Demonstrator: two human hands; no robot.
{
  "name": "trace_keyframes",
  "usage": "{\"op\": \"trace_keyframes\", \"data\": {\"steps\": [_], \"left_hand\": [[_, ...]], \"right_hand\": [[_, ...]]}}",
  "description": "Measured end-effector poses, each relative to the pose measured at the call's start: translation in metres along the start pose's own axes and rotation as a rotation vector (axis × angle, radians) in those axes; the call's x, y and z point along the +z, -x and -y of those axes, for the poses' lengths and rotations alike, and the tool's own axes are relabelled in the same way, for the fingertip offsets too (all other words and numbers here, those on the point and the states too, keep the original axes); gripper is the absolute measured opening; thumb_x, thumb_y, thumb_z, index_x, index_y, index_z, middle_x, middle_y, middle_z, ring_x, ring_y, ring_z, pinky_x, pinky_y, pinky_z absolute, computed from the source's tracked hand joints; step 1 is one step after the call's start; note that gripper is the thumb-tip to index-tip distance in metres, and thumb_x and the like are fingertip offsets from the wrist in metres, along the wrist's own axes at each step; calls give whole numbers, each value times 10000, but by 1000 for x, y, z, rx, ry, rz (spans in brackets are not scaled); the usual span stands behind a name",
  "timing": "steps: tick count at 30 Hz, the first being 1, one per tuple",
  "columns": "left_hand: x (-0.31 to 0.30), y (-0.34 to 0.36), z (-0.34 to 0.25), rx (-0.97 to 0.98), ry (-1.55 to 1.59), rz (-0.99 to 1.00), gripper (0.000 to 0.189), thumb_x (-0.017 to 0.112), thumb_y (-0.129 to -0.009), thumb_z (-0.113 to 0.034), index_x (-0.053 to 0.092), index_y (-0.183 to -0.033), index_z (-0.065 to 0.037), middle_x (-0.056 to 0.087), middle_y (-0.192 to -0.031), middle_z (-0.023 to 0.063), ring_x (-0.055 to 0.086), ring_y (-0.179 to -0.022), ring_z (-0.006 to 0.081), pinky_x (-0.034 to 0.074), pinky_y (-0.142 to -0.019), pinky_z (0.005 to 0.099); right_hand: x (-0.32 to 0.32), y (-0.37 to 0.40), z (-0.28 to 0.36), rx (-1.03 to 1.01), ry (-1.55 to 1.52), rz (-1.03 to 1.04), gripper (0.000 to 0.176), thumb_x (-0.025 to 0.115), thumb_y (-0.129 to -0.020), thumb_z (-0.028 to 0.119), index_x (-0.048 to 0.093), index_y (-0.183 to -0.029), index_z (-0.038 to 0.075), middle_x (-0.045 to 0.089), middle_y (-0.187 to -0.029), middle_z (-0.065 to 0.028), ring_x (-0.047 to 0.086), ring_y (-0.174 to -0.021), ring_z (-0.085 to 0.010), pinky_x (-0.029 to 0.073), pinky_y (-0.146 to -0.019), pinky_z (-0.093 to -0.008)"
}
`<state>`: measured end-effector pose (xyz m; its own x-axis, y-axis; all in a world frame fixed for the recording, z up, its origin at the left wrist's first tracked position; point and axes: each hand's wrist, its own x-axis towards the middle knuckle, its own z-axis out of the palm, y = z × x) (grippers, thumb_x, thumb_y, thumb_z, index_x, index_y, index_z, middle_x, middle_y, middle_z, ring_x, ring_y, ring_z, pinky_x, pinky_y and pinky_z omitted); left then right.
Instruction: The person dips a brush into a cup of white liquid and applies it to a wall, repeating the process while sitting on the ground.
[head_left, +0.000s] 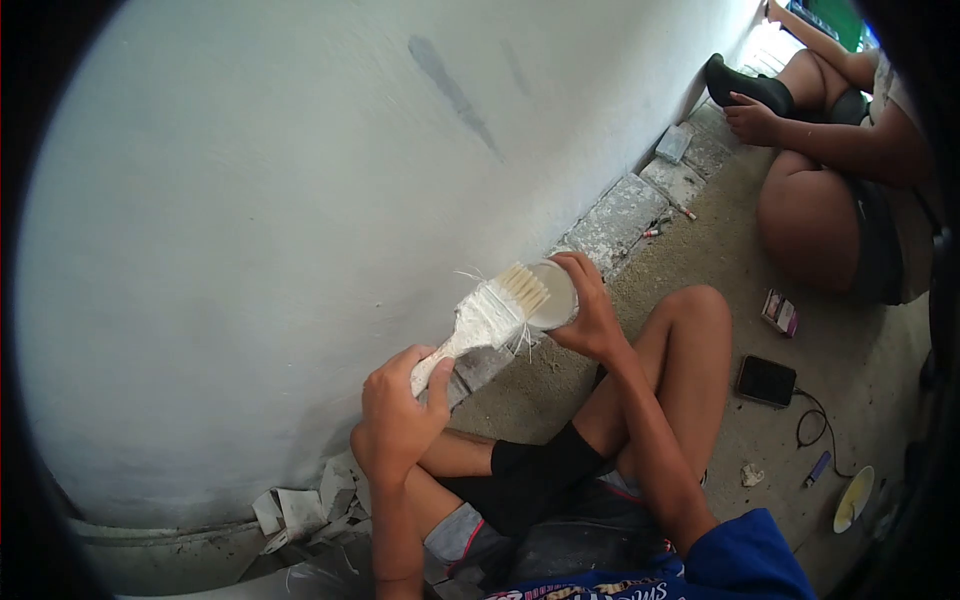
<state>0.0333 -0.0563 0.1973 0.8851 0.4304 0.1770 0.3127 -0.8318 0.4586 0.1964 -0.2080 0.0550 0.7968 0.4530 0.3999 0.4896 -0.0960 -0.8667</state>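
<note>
My left hand (402, 405) is closed round the handle of a wide paintbrush (485, 318) crusted with white paint. The brush points up and to the right, and its pale, clumped bristles are at the rim of a round cup (553, 296). Greyish-white liquid shows inside the cup. My right hand (592, 318) grips the cup from its right side, with the fingers over the far edge. Both hands are in front of a pale wall (250, 220) that bears a darker grey streak.
Pavers (622, 215) line the wall's foot, with broken pieces (302, 508) at lower left. Another person (820, 200) sits at upper right. On the floor are a small pack (779, 313), a phone (766, 381) with a cable, a lighter (817, 469) and a shallow dish (853, 499).
</note>
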Motion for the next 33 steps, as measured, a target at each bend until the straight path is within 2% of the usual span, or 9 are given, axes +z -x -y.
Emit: {"op": "trace_keyframes", "data": {"steps": [2, 6, 12, 15, 17, 23, 27, 29, 33], "left_hand": [[-11, 2, -4, 72, -94, 12, 176, 665, -827, -149, 654, -851, 25, 643, -731, 194, 635, -652, 321, 476, -626, 362], [-19, 7, -23, 62, -178, 44, 176, 683, -804, -156, 671, -845, 15, 657, -747, 190, 644, -672, 342, 489, -639, 367], [-28, 10, -47, -229, -156, 96, 227, 766, -727, -201, 705, -858, -25, 670, -741, 176, 658, -662, 315, 498, -617, 340], [-29, 13, -44, -178, -103, 129, 235, 789, -703, -194, 713, -862, -39, 672, -738, 172, 661, -645, 289, 495, -597, 326], [-28, 18, -37, -33, -15, 75, 218, 785, -709, -177, 715, -870, -48, 679, -743, 157, 662, -635, 263, 495, -598, 319], [-29, 26, -42, -20, 110, 56, 267, 813, -693, -197, 707, -888, -49, 678, -778, 115, 657, -664, 231, 495, -600, 309], [-16, 28, -38, -15, 97, -47, 275, 816, -697, -205, 686, -874, -40, 661, -763, 122, 651, -673, 237, 493, -595, 313], [-6, 29, -29, 83, 105, -128, 244, 796, -722, -188, 659, -851, -32, 651, -743, 131, 647, -662, 249, 493, -586, 327], [1, 29, -27, 170, 52, -126, 233, 731, -798, -229, 636, -858, -25, 631, -703, 144, 636, -627, 295, 500, -572, 374]], "right_hand": [[6, 6, 7, -83, 35, 3, 701, 803, -583, 111, 517, -1221, 55, 540, -1249, -124, 497, -1187, -320, 365, -998, -407], [15, 11, 19, -133, 20, 40, 702, 799, -588, 104, 519, -1231, 72, 553, -1265, -106, 488, -1222, -301, 341, -1017, -411], [21, 18, 34, -210, -16, 170, 778, 806, -542, 92, 511, -1262, 91, 563, -1263, -100, 489, -1227, -292, 343, -1013, -406], [24, 23, 36, -228, -37, 201, 805, 808, -525, 95, 510, -1273, 94, 565, -1261, -101, 488, -1226, -293, 345, -1013, -408], [25, 23, 35, -205, -10, 234, 793, 806, -526, 98, 517, -1265, 87, 570, -1255, -100, 491, -1223, -293, 347, -1012, -406], [28, 24, 46, -268, -16, 215, 753, 810, -550, 117, 526, -1246, 71, 575, -1253, -95, 500, -1214, -289, 354, -1002, -402], [32, 25, 48, -289, -53, 188, 735, 822, -557, 146, 536, -1230, 67, 583, -1241, -93, 512, -1199, -286, 361, -995, -401], [34, 25, 54, -323, -55, 141, 702, 824, -566, 156, 550, -1206, 59, 592, -1223, -101, 526, -1178, -293, 371, -994, -410], [38, 28, 54, -368, -71, 134, 671, 815, -578, 143, 558, -1191, 49, 597, -1209, -111, 533, -1166, -305, 381, -996, -425]]}}
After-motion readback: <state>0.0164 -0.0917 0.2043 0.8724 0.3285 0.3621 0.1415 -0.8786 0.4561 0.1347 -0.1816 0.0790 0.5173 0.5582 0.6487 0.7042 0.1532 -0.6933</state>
